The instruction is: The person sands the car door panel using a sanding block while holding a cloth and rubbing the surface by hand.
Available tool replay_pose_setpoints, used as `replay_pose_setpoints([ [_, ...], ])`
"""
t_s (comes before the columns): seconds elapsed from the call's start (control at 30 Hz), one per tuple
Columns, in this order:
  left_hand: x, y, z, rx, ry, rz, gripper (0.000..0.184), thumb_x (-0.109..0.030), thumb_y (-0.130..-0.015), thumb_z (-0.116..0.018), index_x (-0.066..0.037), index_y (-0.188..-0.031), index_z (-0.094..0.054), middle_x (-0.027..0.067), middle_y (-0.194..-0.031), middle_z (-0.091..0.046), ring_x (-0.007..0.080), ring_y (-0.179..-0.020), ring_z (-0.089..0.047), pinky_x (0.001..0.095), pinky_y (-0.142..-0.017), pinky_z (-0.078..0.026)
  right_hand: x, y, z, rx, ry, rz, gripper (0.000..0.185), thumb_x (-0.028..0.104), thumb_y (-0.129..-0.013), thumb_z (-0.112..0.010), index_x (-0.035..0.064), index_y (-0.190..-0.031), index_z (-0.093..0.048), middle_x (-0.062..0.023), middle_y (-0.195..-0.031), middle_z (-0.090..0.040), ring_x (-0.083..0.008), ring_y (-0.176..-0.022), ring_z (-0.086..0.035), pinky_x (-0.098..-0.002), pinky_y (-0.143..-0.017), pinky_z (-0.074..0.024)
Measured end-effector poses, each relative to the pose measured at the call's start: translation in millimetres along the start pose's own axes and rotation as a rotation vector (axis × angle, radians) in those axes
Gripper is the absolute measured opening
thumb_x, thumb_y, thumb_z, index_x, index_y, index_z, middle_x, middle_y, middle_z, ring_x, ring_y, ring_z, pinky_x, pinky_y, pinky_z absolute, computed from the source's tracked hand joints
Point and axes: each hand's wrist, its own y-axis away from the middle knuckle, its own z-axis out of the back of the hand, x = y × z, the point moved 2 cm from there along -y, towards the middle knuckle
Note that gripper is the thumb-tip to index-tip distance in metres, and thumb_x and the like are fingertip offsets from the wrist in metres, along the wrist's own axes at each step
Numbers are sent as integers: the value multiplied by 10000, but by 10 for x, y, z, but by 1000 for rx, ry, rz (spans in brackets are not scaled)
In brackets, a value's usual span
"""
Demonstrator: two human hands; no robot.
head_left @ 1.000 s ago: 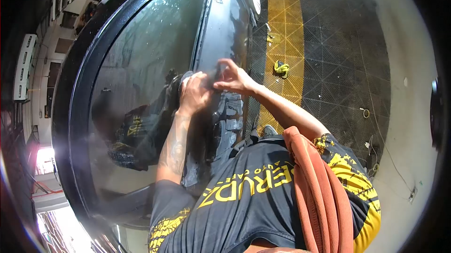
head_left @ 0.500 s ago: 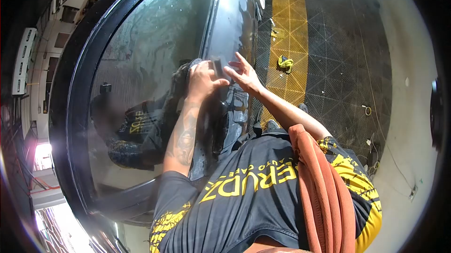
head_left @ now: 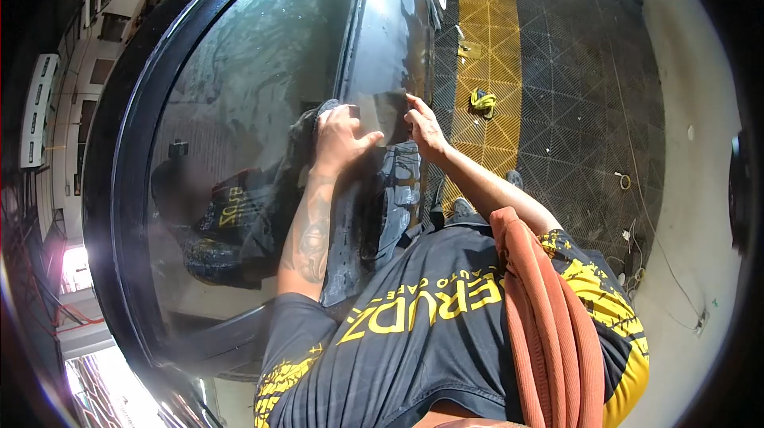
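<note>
Over the wet dark car door, beside the window, a thin grey-brown sheet spans the space between my hands. My right hand is closed, with its fingertips pinched at the sheet's right edge. At the sheet's left side is my left hand, its fingers curled over a small dark and pale item whose nature is unclear. Its thumb points toward the sheet's lower left corner. Below my hands, the door surface has grey, streaky patches.
A yellow and black cloth lies on the yellow strip of the tiled floor. Farther right are a small ring and a thin cable near the pale wall. An orange cloth hangs over my shoulder.
The sheet shows much wider between my hands than before. My right hand has gone from spread fingers to a pinch. My left hand has shifted slightly right since the earliest frame.
</note>
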Motion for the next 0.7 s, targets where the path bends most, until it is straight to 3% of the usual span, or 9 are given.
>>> replay_pose_setpoints([
  [0.03, -8, 1, 3, -15, 15, -5, 531, -519, -739, -810, 2, -795, -723, 171, -1191, -663, 346, -1172, -579, 479, -1045, -376, -58, -26, 11, 6, 2, -22, 591, 72, -906, -530, 46, -1483, -405, -68, -1181, -577, -112, -889, -576, -255, -746, -510],
  [0.1, -14, -5, -2, -29, 30, -12, 523, -509, -743, -808, 4, -785, -717, 173, -1184, -664, 349, -1169, -579, 478, -1043, -378, 158, 94, -144, -429, 514, 415, 616, 63, -900, -567, 50, -1490, -394, -150, -1304, -564, -222, -1108, -592, -347, -943, -513],
  [0.13, -9, -3, -12, -24, 19, 6, 510, -500, -747, -805, 1, -789, -716, 177, -1189, -661, 352, -1170, -578, 478, -1042, -379, 351, 217, -187, -431, 697, 626, 683, 62, -842, -649, 49, -1482, -411, -207, -1381, -526, -343, -1288, -515, -440, -1102, -425],
  [0.2, 15, -13, -21, -15, 7, 18, 498, -491, -752, -802, -2, -793, -714, 181, -1194, -659, 354, -1170, -576, 479, -1041, -379, 583, 335, -234, -33, 822, 859, 711, 81, -743, -687, 28, -1419, -475, -215, -1408, -498, -396, -1325, -470, -450, -1147, -375],
  [0.27, 29, -10, -40, 34, 39, 49, 429, -431, -768, -789, -10, -809, -714, 191, -1192, -655, 359, -1164, -577, 481, -1038, -381, 549, 362, -360, 255, 1082, 872, 832, 98, -676, -729, 38, -1454, -438, -239, -1510, -401, -442, -1425, -361, -514, -1188, -303],
  [0.43, 19, -33, 3, 54, 26, 0, 324, -332, -762, -721, -23, -857, -710, 172, -1081, -663, 343, -1110, -589, 484, -994, -397, 441, 230, -511, 395, 944, 702, 1079, 237, -698, -843, -55, -1540, -234, -291, -1558, -317, -450, -1476, -270, -512, -1211, -251],
  [0.6, -59, -47, 131, 130, 156, 8, 420, -408, -797, -752, -20, -950, -714, 208, -1143, -665, 389, -1162, -570, 510, -1066, -350, 218, 128, -484, 373, 756, 836, 781, 166, -911, -606, -34, -1561, -223, -321, -1465, -436, -470, -1384, -414, -482, -1169, -325],
  [0.67, -312, 70, 304, 196, -177, -79, 590, -483, -724, -817, -87, -1148, -705, 186, -1448, -514, 389, -1447, -342, 699, -1170, -106, 203, 158, -301, 356, 608, 627, 769, 179, -938, -560, 22, -1593, -188, -321, -1446, -458, -476, -1353, -444, -473, -1150, -348],
  [0.7, -428, 118, 337, 174, -218, -31, 639, -495, -672, -844, -130, -1177, -701, 163, -1496, -471, 373, -1473, -303, 709, -1170, -88, 28, 148, -216, 217, 342, 493, 619, 140, -942, -543, 49, -1527, -362, -331, -1434, -466, -484, -1312, -478, -461, -1120, -381],
])
